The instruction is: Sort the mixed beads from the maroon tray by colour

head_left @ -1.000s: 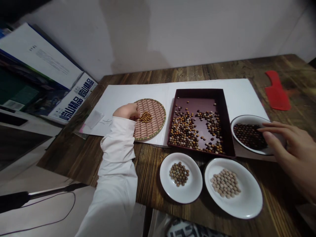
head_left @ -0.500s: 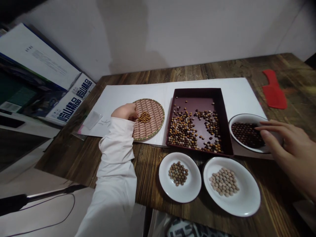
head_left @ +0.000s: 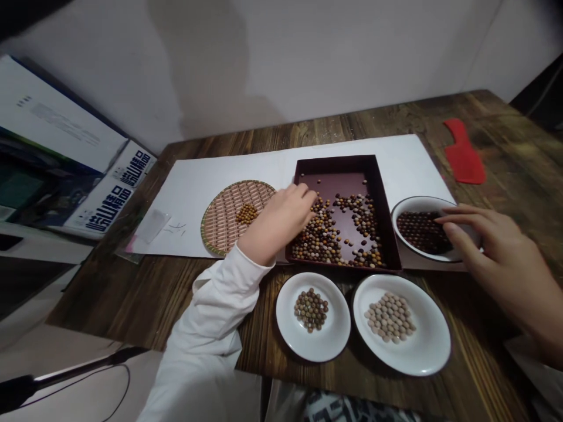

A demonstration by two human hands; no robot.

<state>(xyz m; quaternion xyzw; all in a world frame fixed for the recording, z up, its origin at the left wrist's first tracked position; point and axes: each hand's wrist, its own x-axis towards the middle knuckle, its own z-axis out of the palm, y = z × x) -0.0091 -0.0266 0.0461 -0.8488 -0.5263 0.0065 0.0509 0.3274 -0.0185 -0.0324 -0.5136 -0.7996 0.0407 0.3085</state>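
Observation:
My left hand (head_left: 285, 214) reaches over the left wall of a dark red box (head_left: 380, 193), its fingers curled down at the mixed beads (head_left: 319, 237) inside. The fingertips are partly hidden, and I cannot see what they hold. Left of it lies a round woven tray (head_left: 220, 214) with a small heap of yellow-brown beads (head_left: 247, 214). My right hand (head_left: 501, 252) hovers at a white bowl (head_left: 398, 208) of dark brown beads (head_left: 420, 231), fingers stretched out, thumb a little apart from the index finger. Nothing shows between them.
Two white dishes stand in front of the box: one (head_left: 288, 328) holds mottled brown beads (head_left: 311, 309), the other (head_left: 426, 357) pale beads (head_left: 390, 316). White board (head_left: 176, 181) lies underneath. A red scraper (head_left: 465, 155) is at the right, and printed boxes (head_left: 109, 202) at the left.
My left hand has moved right, from the heap on the woven tray to the left part of the bead box. My right hand stays over the bowl. The view has shifted slightly.

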